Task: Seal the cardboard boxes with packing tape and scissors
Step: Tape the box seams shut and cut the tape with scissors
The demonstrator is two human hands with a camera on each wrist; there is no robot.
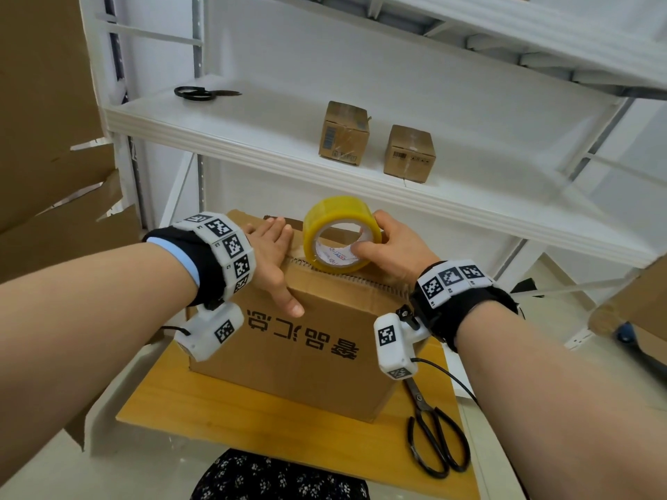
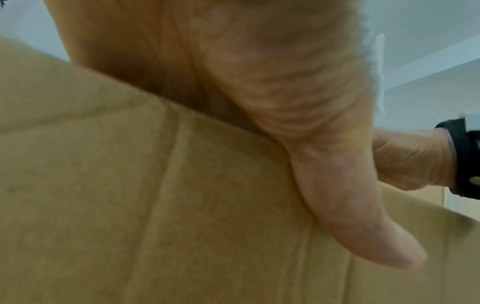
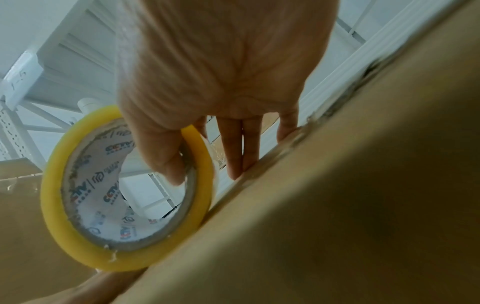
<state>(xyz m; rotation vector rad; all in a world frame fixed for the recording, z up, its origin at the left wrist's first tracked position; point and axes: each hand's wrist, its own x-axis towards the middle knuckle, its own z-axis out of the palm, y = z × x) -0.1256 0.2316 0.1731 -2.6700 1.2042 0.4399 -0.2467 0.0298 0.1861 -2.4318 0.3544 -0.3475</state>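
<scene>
Cardboard box (image 1: 299, 341) stands on the wooden table (image 1: 231, 413). Left hand (image 1: 269, 256) lies flat on its top, fingers straight and together, thumb down the front. Right hand (image 1: 393, 247) pinches the yellow tape roll (image 1: 341, 234) upright on the box's top seam. Scissors (image 1: 435, 442) lie on the table at the right.

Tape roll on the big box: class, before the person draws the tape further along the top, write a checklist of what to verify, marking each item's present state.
1. Tape roll gripped by the right hand, thumb through its core: ok.
2. Left hand flat on the box top, thumb over the front edge: ok.
3. Roll standing on the box top: ok.
4. Tape end stuck down: cannot tell.
5. Scissors beside the box on the wooden board: ok.
6. Top flaps fully closed: cannot tell.
</scene>
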